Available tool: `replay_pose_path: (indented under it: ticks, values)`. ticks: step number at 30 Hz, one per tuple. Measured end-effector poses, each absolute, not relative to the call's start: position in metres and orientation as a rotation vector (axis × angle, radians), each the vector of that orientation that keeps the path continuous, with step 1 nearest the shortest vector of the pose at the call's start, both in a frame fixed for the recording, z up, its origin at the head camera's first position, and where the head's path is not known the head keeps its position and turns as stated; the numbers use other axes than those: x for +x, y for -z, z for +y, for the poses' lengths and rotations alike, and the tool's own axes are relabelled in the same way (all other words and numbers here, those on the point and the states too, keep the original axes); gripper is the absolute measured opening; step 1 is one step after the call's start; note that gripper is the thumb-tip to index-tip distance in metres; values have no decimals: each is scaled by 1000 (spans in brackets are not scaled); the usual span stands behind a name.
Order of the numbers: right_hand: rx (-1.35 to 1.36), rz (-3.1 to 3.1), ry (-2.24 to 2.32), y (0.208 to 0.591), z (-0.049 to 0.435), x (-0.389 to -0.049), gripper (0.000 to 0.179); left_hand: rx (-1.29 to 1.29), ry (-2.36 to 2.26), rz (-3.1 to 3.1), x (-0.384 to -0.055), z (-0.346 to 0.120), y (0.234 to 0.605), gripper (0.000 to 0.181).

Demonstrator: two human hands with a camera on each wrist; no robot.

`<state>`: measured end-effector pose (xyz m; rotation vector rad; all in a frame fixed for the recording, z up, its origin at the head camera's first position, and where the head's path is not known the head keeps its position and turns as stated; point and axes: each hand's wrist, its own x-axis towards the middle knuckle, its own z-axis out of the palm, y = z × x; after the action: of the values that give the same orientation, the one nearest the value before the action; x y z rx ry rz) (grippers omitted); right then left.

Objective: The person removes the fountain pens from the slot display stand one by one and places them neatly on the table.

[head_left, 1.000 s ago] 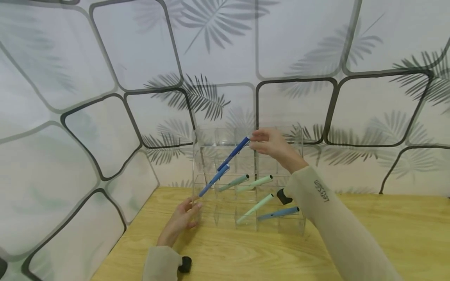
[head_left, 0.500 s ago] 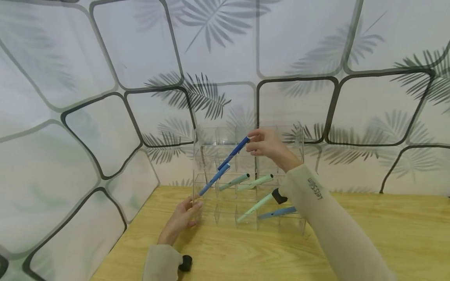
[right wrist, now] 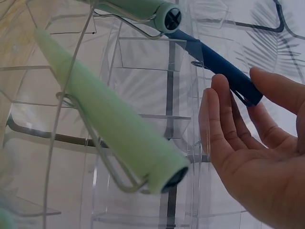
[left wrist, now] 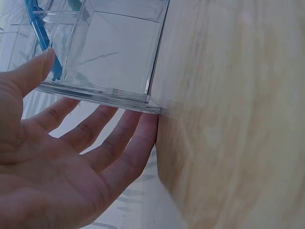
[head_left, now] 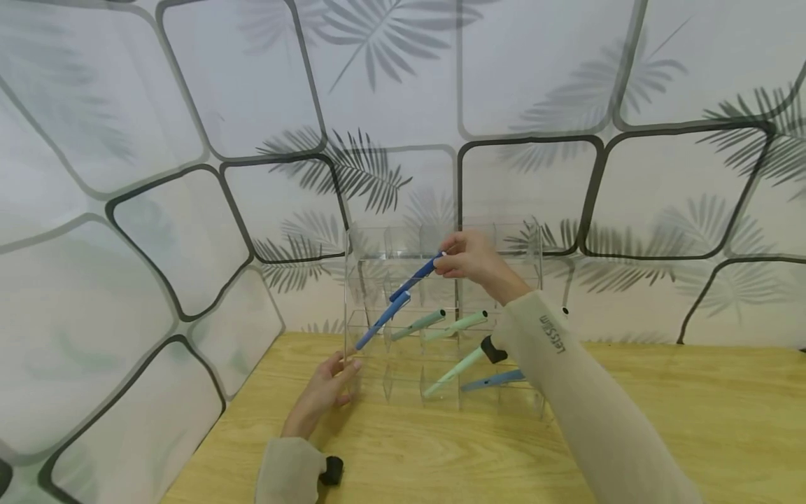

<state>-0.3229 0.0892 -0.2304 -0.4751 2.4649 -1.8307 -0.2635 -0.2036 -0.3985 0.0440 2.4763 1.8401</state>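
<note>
Left hand (head_left: 320, 393), fingers loosely spread, touches the side of a clear rack (head_left: 403, 360); right hand (head_left: 474, 262) pinches the upper end of a dark blue pen (head_left: 412, 281), which slants down leftward from it, above a lighter blue pen (head_left: 383, 322).

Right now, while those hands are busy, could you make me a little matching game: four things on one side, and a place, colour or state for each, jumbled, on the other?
Things
1. Dark blue pen
2. Left hand
3. Tabletop
4. Right sleeve

Places, colours and states
A. Yellowish, with a wood-grain look
B. Cream, with dark lettering
C. Upper end between the thumb and finger of the right hand
D. Touching the left side of the clear rack, low down

Right pairs: 1-C, 2-D, 3-A, 4-B
</note>
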Motion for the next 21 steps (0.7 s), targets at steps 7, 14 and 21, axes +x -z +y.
replay_pose_path:
  ticks: [7,14,21]
  values:
    - [-556,2568,1692,232,83,-324,30,28,-1850,2461,-263,-204,400,50]
    - [-588,2576,1716,230,85,-321,24,46,-1879,2455,-262,-204,402,47]
    - [-575,2585,1790,224,98,-314,23,38,-1858,2466,-262,-203,398,49]
